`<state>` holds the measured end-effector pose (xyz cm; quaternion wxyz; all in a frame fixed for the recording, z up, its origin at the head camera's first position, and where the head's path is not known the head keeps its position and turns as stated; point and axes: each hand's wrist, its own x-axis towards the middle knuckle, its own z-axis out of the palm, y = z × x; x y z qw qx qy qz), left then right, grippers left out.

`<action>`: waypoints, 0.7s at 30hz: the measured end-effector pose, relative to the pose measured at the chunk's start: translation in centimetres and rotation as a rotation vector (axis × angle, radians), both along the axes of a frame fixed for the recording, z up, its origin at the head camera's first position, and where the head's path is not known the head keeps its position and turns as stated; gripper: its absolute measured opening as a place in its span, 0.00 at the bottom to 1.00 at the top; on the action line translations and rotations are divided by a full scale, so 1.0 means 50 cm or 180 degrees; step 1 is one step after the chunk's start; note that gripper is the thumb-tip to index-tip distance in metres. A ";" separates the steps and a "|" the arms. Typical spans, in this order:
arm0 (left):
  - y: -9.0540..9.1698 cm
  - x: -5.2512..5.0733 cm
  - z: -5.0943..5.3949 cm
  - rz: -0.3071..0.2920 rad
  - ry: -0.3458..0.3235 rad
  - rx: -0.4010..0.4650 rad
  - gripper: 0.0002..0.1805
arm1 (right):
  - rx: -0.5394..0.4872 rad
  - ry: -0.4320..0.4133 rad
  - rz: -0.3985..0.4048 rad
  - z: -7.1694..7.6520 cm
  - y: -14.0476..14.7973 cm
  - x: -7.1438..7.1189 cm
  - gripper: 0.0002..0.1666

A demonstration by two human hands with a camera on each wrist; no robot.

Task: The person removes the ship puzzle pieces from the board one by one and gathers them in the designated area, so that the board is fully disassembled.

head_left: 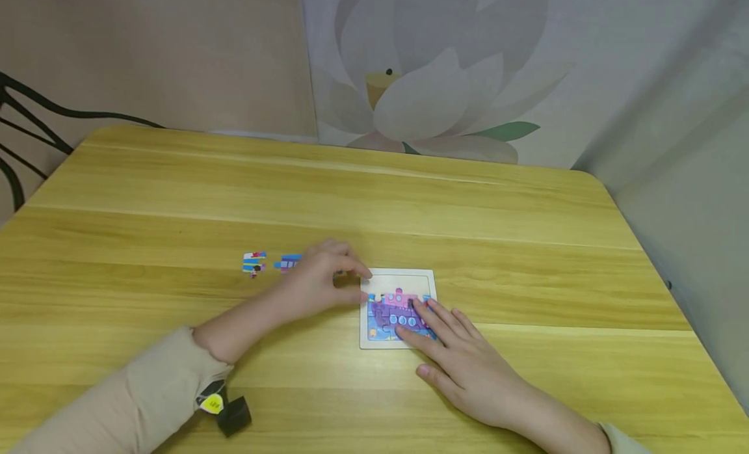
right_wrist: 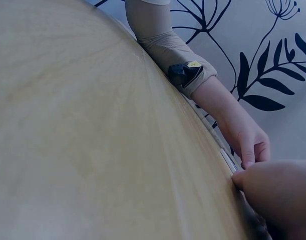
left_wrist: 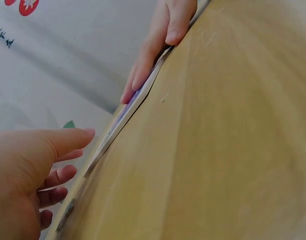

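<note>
A jigsaw puzzle [head_left: 393, 311] lies in a white-framed tray [head_left: 404, 272] on the wooden table. Pink, purple and blue pieces fill its lower part, and the upper part shows bare backing. My right hand [head_left: 468, 369] rests on the puzzle's right side with fingers extended. Beside the tray's upper left edge is my left hand [head_left: 318, 278], thumb and index finger apart. In the left wrist view nothing shows between the left hand's [left_wrist: 37, 170] thumb and loosely bent fingers. Left of that hand lie puzzle pieces [head_left: 254, 264] and a blue-purple puzzle piece [head_left: 288, 264], partly hidden by the hand.
The wooden table [head_left: 526, 246] extends on all sides of the tray. Behind it stands a wall with a flower picture [head_left: 445, 96]. A dark metal chair [head_left: 35, 116] is at the far left. A black device [head_left: 234, 416] hangs at the left sleeve.
</note>
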<state>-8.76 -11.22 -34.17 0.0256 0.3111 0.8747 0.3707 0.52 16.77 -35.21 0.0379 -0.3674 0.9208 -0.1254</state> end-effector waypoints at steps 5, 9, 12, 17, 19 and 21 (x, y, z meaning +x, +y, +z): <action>0.006 0.009 0.000 0.0033 -0.0061 -0.0051 0.16 | 0.0015 -0.0041 -0.0007 0.001 0.000 0.001 0.30; 0.009 0.014 -0.002 0.0035 -0.0083 -0.0071 0.18 | 0.0009 -0.0037 0.0003 0.000 0.000 0.000 0.30; 0.012 0.017 -0.005 0.0015 -0.0052 -0.0121 0.19 | -0.0020 -0.0024 0.0012 0.000 0.000 0.000 0.30; 0.017 0.023 -0.008 0.0040 -0.0030 -0.0170 0.17 | -0.0047 -0.0021 0.0020 -0.001 0.001 0.000 0.30; 0.021 0.025 -0.009 0.0060 -0.0034 -0.0175 0.16 | -0.0044 -0.0012 0.0020 -0.002 0.002 0.000 0.31; 0.024 0.027 -0.010 0.0080 -0.0045 -0.0179 0.15 | -0.0031 -0.0001 0.0020 -0.002 0.002 -0.001 0.31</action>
